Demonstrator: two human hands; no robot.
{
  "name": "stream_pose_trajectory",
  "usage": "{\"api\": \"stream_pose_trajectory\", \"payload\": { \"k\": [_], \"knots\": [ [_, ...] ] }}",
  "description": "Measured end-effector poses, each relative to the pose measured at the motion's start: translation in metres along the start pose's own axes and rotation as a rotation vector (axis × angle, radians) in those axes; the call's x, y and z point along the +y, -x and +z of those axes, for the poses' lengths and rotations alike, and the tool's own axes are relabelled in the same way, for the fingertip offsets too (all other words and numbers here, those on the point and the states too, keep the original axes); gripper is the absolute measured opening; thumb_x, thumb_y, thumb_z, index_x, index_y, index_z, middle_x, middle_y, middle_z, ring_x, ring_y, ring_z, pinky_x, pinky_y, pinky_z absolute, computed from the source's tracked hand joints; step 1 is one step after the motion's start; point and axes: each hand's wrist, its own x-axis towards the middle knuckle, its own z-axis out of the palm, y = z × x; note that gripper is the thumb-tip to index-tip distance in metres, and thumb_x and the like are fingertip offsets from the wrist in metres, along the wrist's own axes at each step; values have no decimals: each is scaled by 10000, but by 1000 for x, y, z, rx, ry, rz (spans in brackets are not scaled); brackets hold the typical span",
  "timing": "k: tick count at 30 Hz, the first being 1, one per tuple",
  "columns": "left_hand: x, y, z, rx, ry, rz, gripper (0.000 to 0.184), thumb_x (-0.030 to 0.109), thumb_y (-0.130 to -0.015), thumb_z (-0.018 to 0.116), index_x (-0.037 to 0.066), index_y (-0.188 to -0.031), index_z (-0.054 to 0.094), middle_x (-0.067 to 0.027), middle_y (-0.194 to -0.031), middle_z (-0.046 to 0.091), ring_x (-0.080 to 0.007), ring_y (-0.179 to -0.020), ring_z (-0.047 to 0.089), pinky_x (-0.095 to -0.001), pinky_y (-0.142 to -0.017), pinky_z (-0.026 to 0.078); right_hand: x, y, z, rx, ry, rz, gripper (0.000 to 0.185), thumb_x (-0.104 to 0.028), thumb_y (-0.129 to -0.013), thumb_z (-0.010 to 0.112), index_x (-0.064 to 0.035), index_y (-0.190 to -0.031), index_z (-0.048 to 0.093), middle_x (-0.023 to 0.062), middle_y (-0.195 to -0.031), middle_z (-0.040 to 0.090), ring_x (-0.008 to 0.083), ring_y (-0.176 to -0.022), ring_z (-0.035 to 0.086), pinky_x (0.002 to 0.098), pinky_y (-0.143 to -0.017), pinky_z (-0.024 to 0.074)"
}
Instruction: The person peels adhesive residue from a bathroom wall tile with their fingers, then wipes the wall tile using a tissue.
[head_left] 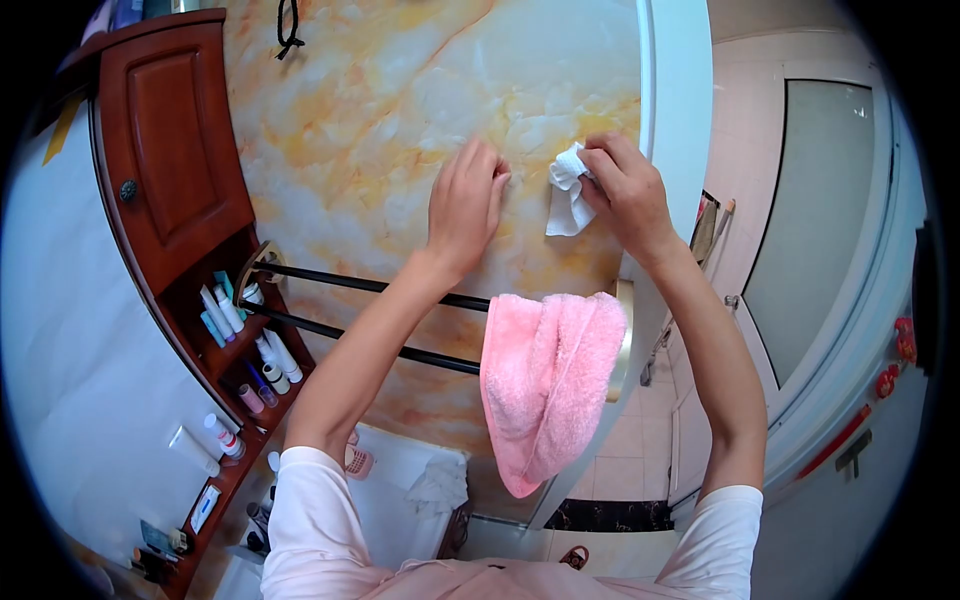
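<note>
My right hand (630,190) pinches a crumpled white cloth or tissue (571,205) between thumb and fingers, and its lower part hangs down in front of the marble-patterned wall (380,120). To the left of it, my left hand (466,205) is raised before the same wall with its fingers curled in. Whatever it may hold is hidden by the fingers. Below both hands, a pink towel (550,380) drapes over the right end of a double black towel rail (420,357). Neither hand touches the towel.
At the left, a brown wooden cabinet (175,150) has open shelves with several bottles and tubes. A white basin (400,490) lies below the rail, with a greyish cloth (438,486) on it. A door with a frosted pane (815,210) stands at the right, beyond the wall's white edge.
</note>
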Motion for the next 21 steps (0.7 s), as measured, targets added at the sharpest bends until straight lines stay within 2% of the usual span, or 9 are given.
{"api": "stream_pose_trajectory", "payload": {
  "k": [3, 6, 9, 12, 15, 16, 19, 21],
  "knots": [
    [1, 13, -10, -50, 24, -48, 99, -8, -865, 620, -4, -887, 523, -144, -826, 517, -305, -716, 539, -360, -667, 440, -2, -1, -2, -4, 5, 14, 309, 12, -697, 727, -24, -960, 570, 117, -993, 595, 299, -888, 616, 385, -739, 522],
    [1, 18, -14, -13, 188, -204, 73, 16, -905, 625, 1, -927, 557, -87, -847, 590, -203, -738, 589, -304, -696, 465, -2, 0, -2, -15, -16, 31, 316, 19, -708, 732, -26, -989, 594, 114, -1006, 605, 298, -891, 624, 379, -734, 529],
    [8, 8, -11, -26, 570, -501, 66, 59, -939, 633, 12, -961, 592, -31, -907, 644, -110, -814, 607, -266, -759, 486, 0, 1, -5, -12, -197, 99, 347, 7, -725, 751, -29, -1046, 624, 118, -1048, 622, 302, -917, 633, 369, -752, 539],
    [14, -5, 2, -71, 865, -563, 79, 89, -955, 636, 19, -988, 620, -4, -959, 655, -66, -865, 600, -239, -793, 488, -2, -1, -7, 70, -259, 72, 383, -18, -739, 770, -33, -1098, 638, 126, -1083, 631, 307, -917, 642, 359, -762, 545],
    [31, -12, 20, -81, 1038, -659, 84, 82, -960, 624, 17, -1014, 631, -10, -949, 662, -67, -884, 608, -223, -817, 486, 0, -1, -8, 20, -231, 3, 422, -41, -722, 789, -30, -1115, 634, 135, -1102, 632, 310, -910, 649, 351, -769, 547],
    [33, -12, 25, -108, 1086, -644, 112, 76, -964, 616, 5, -1043, 650, -12, -975, 668, -67, -912, 614, -215, -821, 483, -4, -3, -9, 27, -210, 3, 362, -24, -715, 770, -20, -1048, 628, 129, -1041, 629, 307, -864, 643, 356, -732, 537],
    [42, -8, 30, -138, 1070, -648, 137, 73, -966, 612, -3, -1066, 664, -21, -1005, 671, -70, -924, 618, -217, -825, 483, 1, 2, -10, -37, -203, 63, 281, 2, -711, 738, -11, -958, 606, 122, -963, 615, 305, -819, 626, 372, -689, 516],
    [44, -5, 25, -116, 995, -545, 157, 46, -948, 616, -35, -1067, 678, -39, -1040, 678, -93, -925, 628, -237, -835, 494, 1, 1, -9, -18, -194, 27, 244, 20, -711, 716, -9, -917, 588, 120, -926, 603, 305, -789, 614, 381, -661, 501]
  ]
}}
